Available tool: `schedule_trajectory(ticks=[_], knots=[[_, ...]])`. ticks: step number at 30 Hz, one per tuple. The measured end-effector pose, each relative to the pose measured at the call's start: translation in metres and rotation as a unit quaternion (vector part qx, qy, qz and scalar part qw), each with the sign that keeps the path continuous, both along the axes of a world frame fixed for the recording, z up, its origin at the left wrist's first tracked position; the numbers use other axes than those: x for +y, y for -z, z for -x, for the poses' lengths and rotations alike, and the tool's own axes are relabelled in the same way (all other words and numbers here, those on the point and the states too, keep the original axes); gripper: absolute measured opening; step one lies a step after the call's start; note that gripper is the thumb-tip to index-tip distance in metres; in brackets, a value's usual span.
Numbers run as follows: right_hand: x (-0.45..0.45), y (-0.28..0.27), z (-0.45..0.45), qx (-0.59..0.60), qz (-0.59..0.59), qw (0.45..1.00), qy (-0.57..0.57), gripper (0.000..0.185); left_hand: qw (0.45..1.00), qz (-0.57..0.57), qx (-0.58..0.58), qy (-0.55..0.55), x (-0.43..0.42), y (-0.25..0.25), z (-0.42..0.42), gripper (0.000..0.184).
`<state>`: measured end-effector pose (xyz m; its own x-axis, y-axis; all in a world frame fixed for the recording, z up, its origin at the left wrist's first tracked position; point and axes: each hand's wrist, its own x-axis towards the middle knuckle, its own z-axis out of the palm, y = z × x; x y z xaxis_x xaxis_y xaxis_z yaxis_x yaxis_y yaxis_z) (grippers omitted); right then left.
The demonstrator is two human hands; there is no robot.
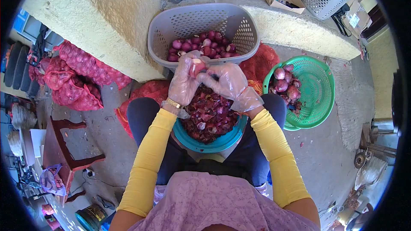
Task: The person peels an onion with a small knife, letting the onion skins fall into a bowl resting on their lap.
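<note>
Your left hand [183, 82] grips an onion [198, 67] at twelve o'clock over the skins [207, 117] in the blue basin [205, 147]. Your right hand [229, 80] curls its fingers toward it; whether they pinch it, I can't quite tell. The green basket [311, 77] lies toward two o'clock.

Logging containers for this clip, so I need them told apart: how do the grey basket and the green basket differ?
The grey basket is oblong; the green basket is round. Onions in the grey basket look smooth and bright; those in the green basket look duller and papery. The grey basket's onions spread across its width; the green basket's lie heaped at its left side. Both are perforated and hold onions.
</note>
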<state>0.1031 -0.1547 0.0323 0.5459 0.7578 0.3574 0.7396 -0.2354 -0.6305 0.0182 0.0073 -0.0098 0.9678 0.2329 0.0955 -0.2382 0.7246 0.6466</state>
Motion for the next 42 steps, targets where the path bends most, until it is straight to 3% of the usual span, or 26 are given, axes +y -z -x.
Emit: schedule_trajectory(ticks=[2, 12, 18, 21, 23, 27, 30, 37, 42], knots=[[0.000, 0.007, 0.002, -0.040, 0.043, 0.997, -0.043, 0.045, 0.998, 0.028, 0.052, -0.001, 0.006, 0.003, 0.002, 0.039], [-0.008, -0.009, 0.002, -0.082, 0.081, 0.988, -0.101, 0.045, 0.996, 0.074, 0.043, 0.028, 0.004, -0.005, 0.005, 0.041], [-0.010, -0.010, 0.004, -0.082, 0.075, 0.985, -0.133, 0.045, 0.988, 0.131, 0.079, 0.000, 0.013, 0.001, 0.001, 0.052], [-0.012, -0.009, 0.003, -0.053, 0.130, 0.979, -0.146, 0.049, 0.996, 0.087, 0.021, -0.010, 0.018, -0.007, 0.002, 0.062], [-0.015, -0.009, 0.001, -0.059, 0.091, 0.986, -0.130, 0.046, 0.987, 0.135, 0.084, -0.033, 0.017, -0.017, 0.003, 0.064], [-0.018, -0.014, -0.002, -0.056, 0.071, 0.988, -0.125, 0.048, 0.987, 0.142, 0.077, -0.008, 0.024, 0.003, 0.002, 0.064], [-0.017, -0.009, -0.001, -0.080, 0.044, 0.988, -0.123, 0.054, 0.994, 0.083, 0.069, 0.021, 0.026, 0.007, 0.004, 0.063], [-0.015, -0.009, 0.000, -0.073, 0.034, 0.990, -0.118, 0.044, 0.990, 0.112, 0.086, 0.013, 0.020, -0.007, 0.004, 0.039], [-0.015, -0.007, -0.003, -0.068, 0.060, 0.990, -0.111, 0.038, 0.996, 0.061, 0.066, 0.018, 0.021, -0.008, 0.006, 0.051]])
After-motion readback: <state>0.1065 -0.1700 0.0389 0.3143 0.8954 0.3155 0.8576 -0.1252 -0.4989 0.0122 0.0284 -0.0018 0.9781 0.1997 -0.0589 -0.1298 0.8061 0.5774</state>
